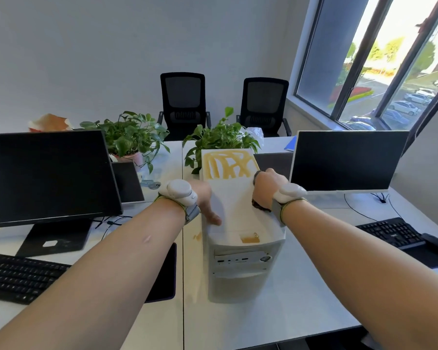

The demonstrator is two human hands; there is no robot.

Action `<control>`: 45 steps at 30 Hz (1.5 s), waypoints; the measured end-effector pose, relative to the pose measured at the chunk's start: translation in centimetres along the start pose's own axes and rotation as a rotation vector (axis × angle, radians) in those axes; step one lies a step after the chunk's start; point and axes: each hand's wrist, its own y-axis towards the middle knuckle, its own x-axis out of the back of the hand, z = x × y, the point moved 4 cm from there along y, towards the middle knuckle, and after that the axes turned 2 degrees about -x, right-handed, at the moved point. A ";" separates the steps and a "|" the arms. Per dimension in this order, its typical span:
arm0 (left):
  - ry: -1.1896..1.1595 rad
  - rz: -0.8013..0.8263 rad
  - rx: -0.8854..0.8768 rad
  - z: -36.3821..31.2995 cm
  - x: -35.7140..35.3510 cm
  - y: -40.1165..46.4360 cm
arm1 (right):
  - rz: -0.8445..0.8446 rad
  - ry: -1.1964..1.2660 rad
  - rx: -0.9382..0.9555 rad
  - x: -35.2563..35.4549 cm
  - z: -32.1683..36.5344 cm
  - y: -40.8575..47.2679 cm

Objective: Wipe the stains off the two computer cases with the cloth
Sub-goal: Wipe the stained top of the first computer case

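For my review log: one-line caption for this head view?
Left hand steadies the white computer case while the right hand holds a dark cloth below yellow stains.

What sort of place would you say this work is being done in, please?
Most likely an office. Two monitors and keyboards sit on white desks, two black mesh chairs stand against the wall, and a computer case stands on the desk being wiped.

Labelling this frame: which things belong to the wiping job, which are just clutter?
Job: white computer case with yellow stains on top; dark cloth under right hand; left hand steadying the case.

Clutter: two black monitors, black keyboards, black mouse, green potted plants, black mesh chairs.
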 end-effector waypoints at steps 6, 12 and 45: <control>0.030 0.035 0.015 -0.6 0.4 0.7 | 0.023 0.058 0.193 -0.3 3.9 0.0; -0.019 0.028 -0.015 0.0 0.0 0.8 | 0.007 0.133 0.499 -1.6 3.8 -3.4; -0.076 0.002 0.105 -0.3 0.2 -0.5 | -0.148 0.145 0.761 -3.3 -3.9 0.6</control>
